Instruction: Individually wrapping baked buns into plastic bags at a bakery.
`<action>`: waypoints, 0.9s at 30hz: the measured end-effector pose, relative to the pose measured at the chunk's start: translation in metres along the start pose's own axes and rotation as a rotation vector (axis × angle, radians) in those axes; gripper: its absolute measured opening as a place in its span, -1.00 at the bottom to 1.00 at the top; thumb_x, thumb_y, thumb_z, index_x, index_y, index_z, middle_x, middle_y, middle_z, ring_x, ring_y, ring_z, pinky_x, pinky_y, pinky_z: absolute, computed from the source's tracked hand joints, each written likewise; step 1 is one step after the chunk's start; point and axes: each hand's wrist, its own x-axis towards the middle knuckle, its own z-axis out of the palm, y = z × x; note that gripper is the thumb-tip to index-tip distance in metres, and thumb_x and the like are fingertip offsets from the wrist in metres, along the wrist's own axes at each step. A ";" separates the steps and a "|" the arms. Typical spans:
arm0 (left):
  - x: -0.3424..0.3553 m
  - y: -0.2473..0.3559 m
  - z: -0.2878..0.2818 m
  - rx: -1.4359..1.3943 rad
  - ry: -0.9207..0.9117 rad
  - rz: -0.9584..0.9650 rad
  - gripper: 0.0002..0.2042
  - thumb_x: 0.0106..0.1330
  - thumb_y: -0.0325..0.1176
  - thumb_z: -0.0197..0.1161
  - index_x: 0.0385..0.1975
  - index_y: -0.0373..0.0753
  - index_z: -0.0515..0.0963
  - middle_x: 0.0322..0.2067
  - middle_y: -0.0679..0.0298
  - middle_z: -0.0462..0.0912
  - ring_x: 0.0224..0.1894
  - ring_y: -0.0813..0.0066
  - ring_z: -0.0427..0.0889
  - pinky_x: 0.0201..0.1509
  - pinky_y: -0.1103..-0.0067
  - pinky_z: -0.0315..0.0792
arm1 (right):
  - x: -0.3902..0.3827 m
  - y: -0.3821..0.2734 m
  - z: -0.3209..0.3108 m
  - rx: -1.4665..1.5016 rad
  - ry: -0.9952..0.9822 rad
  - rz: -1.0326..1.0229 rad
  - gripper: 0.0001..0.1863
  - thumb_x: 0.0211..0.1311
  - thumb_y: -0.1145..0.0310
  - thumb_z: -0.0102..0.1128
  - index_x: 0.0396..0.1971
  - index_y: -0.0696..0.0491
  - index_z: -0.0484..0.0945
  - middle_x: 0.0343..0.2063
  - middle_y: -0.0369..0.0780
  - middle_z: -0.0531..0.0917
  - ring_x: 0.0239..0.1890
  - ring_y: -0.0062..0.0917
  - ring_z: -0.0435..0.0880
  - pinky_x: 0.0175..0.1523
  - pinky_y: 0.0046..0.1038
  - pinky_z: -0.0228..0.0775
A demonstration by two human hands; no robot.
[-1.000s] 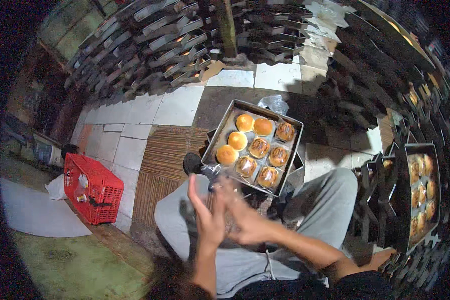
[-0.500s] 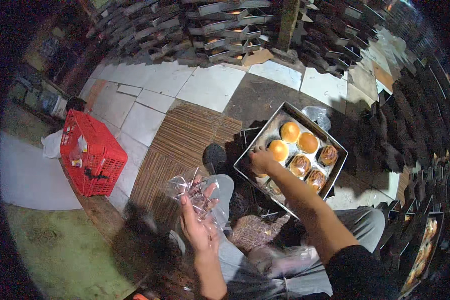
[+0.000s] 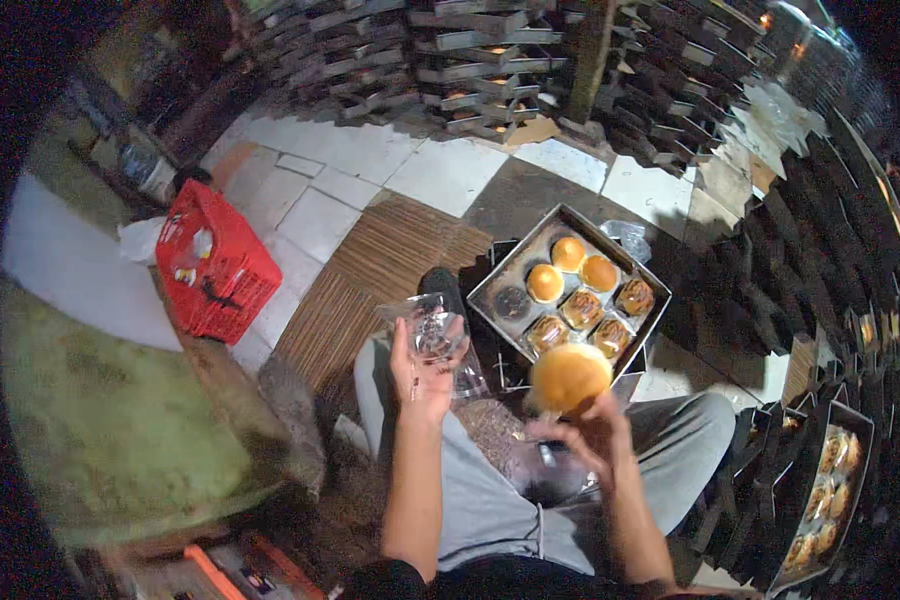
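My left hand holds a clear plastic bag, left of a square metal tray. My right hand, blurred, grips a round golden bun just in front of that tray. In the tray sit plain golden buns and darker topped buns that look wrapped in plastic, with a dark bare round spot at the left. Another crumpled clear plastic piece lies behind the tray's right side.
A red plastic basket stands at left, beside a green surface. Stacks of dark metal trays line the back and right. A long tray of buns is at lower right. My bent legs surround the near side of the tray.
My right hand has lifted a plain bun from the tray's left and drawn it toward me. My left hand has risen slightly with the bag, which appeared in it since one second ago.
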 end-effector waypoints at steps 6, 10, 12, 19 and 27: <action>-0.052 0.030 -0.005 -0.105 -0.010 0.042 -0.54 0.52 0.10 0.06 0.18 -0.12 0.44 0.10 0.08 0.58 0.16 -0.06 0.61 0.09 -0.03 0.59 | -0.001 0.040 0.094 -1.254 -0.294 -0.299 -0.38 0.15 0.49 0.45 0.24 0.13 0.46 0.22 -0.04 0.55 0.21 -0.25 0.61 0.33 -0.23 0.45; -0.071 0.018 -0.026 -0.187 -0.227 0.020 -0.42 0.54 0.16 -0.02 0.28 -0.22 0.37 0.15 0.05 0.54 0.18 -0.09 0.57 0.12 -0.06 0.57 | -0.012 0.072 0.086 -1.757 -0.618 -0.590 -0.40 0.34 0.54 -0.05 0.41 0.14 0.33 0.41 0.06 0.32 0.51 -0.05 0.22 0.51 -0.14 0.19; -0.091 -0.002 -0.017 0.041 -0.045 0.112 -0.38 0.55 0.16 -0.07 0.26 -0.31 0.42 0.06 0.01 0.60 0.11 0.07 0.62 0.13 0.15 0.59 | 0.003 0.078 0.086 -1.656 -0.503 -0.509 -0.41 0.34 0.54 -0.04 0.40 0.17 0.32 0.44 0.06 0.29 0.53 -0.02 0.17 0.54 -0.12 0.11; -0.067 -0.021 -0.017 0.046 -0.180 0.026 -0.30 0.55 0.20 -0.19 0.33 -0.35 0.33 0.15 -0.14 0.56 0.05 0.04 0.66 0.08 0.18 0.62 | 0.011 0.077 0.090 -1.537 -0.378 -0.379 -0.30 0.16 0.69 0.10 0.38 0.20 0.34 0.42 0.18 0.26 0.53 0.03 0.13 0.54 -0.20 0.05; -0.068 -0.039 0.008 0.030 -0.346 -0.097 -0.36 0.56 0.10 -0.10 0.39 -0.32 0.27 0.18 -0.03 0.57 0.09 -0.03 0.68 0.03 0.17 0.68 | -0.002 0.052 0.097 -1.483 -0.118 -0.406 -0.74 0.30 0.51 0.25 -0.03 0.20 0.58 -0.11 -0.01 0.64 -0.07 -0.19 0.64 0.12 -0.28 0.45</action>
